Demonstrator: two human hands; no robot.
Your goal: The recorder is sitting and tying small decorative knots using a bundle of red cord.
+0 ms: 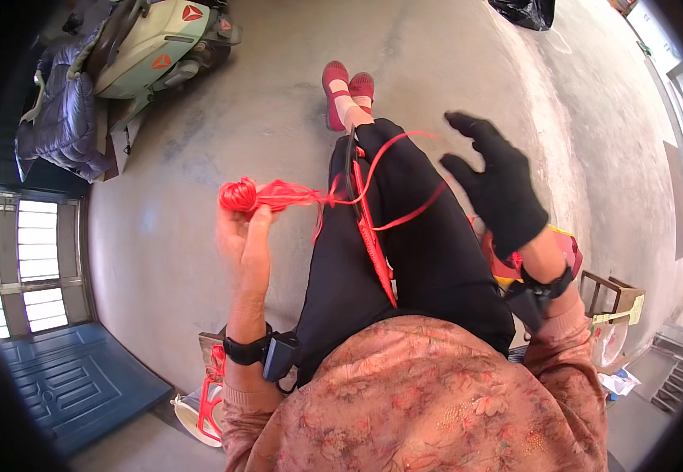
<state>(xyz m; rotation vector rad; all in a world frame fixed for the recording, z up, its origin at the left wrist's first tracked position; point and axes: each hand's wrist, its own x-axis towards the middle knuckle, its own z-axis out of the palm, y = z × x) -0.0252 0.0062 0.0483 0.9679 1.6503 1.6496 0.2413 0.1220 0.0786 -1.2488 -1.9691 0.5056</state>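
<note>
My bare left hand pinches a bundle of shiny red plastic strip, wound into a knob at its left end. From the bundle the strip runs right to a narrow dark frame piece lying between my thighs. Red wrapping lies along the line of that piece toward my waist. To the right, a loose loop of strip arcs up over my right thigh and blurs near my fingers. My right hand, in a black glove, is raised with thumb and fingers apart, holding nothing that shows.
A scooter with a quilted cover stands at the far left. Beside my right hip are a red and yellow bag and a wooden stool. A red-wrapped frame sits by my left elbow. A black bag lies far ahead.
</note>
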